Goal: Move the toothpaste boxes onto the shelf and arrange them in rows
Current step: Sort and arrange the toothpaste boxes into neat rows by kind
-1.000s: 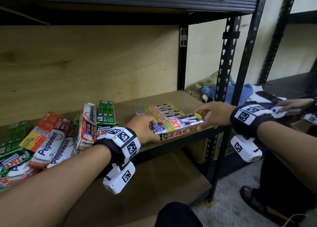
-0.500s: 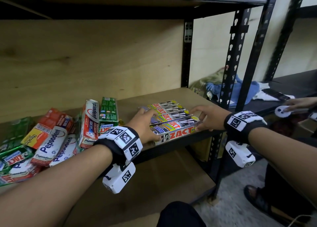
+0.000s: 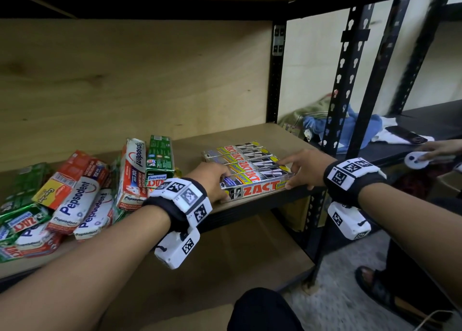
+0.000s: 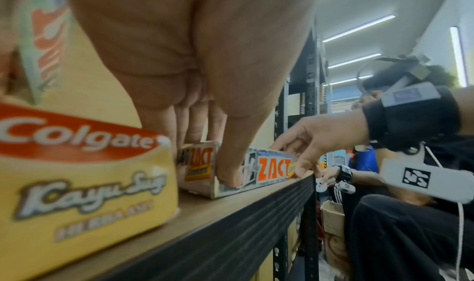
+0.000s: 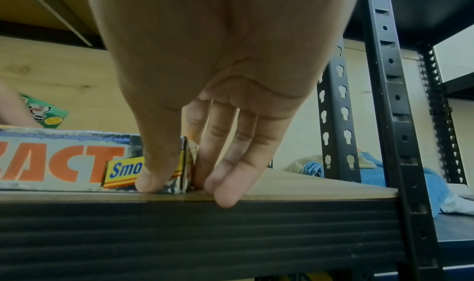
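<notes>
Several grey Zact boxes [image 3: 240,153] lie side by side in a row on the wooden shelf [image 3: 250,136]. The front Zact box [image 3: 257,189] sits along the shelf's front edge. My left hand [image 3: 220,188] grips its left end, thumb on the front face [image 4: 271,169]. At the right end my right hand [image 3: 297,173] pinches the corner [image 5: 64,163], thumb in front, fingers against the end flap. A loose pile of Pepsodent boxes [image 3: 75,203] and green Zact boxes [image 3: 160,158] lies on the left. A yellow Colgate box [image 4: 77,174] is close to my left wrist.
Black slotted uprights [image 3: 340,106] stand just right of the row. Beyond them are crumpled cloths [image 3: 350,126] on a dark surface, and another person's hand on a white device [image 3: 420,156]. A lower shelf board [image 3: 225,255] sits below. A sandalled foot [image 3: 375,283] is on the floor.
The front Zact box came down from a slight tilt and now lies flat against the row. Both hands stayed on its ends.
</notes>
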